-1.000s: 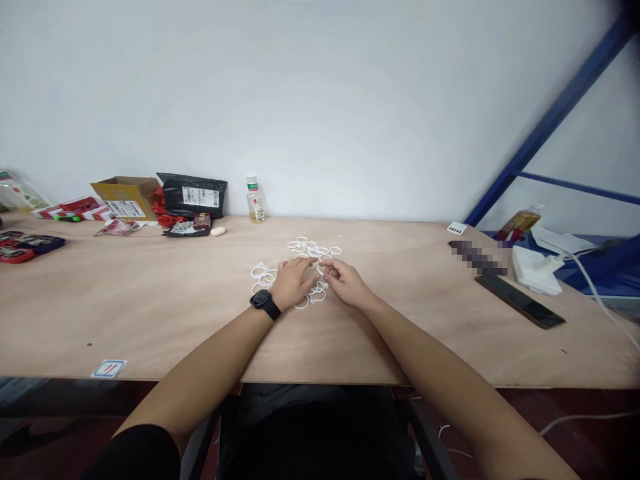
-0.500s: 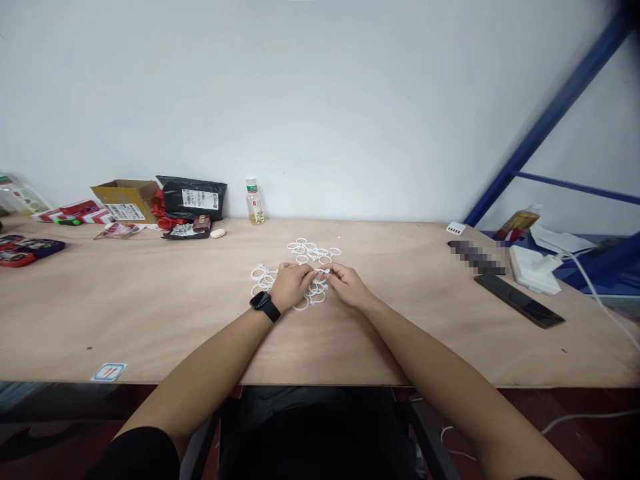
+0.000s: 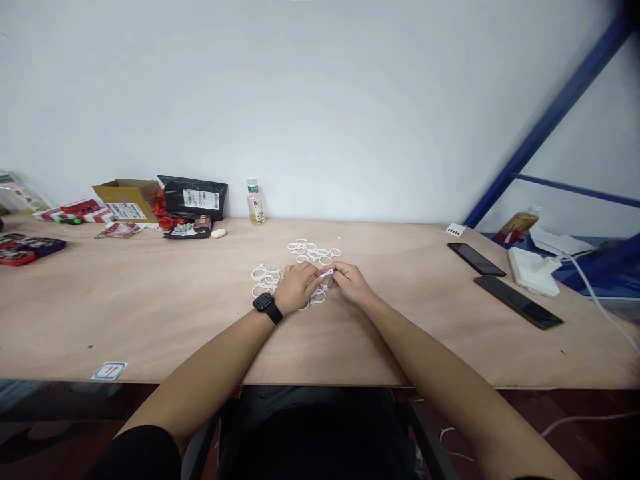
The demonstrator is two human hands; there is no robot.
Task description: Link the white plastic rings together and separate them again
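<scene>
Several white plastic rings (image 3: 313, 252) lie scattered on the wooden table (image 3: 150, 300) in front of me. My left hand (image 3: 296, 287), with a black watch on its wrist, and my right hand (image 3: 351, 283) meet over the pile. Both pinch one small white ring (image 3: 327, 273) between their fingertips, just above the other rings. More rings (image 3: 261, 277) lie to the left of my left hand.
At the back left stand a cardboard box (image 3: 126, 197), a black parcel (image 3: 196, 195) and a small bottle (image 3: 255, 200). Red packets (image 3: 20, 245) lie at the far left. Two phones (image 3: 517, 301) and a white adapter (image 3: 533, 269) sit at the right, by a blue frame.
My hands have drawn together; the fingertips now pinch one ring between them. A second phone at the right is plainly visible now.
</scene>
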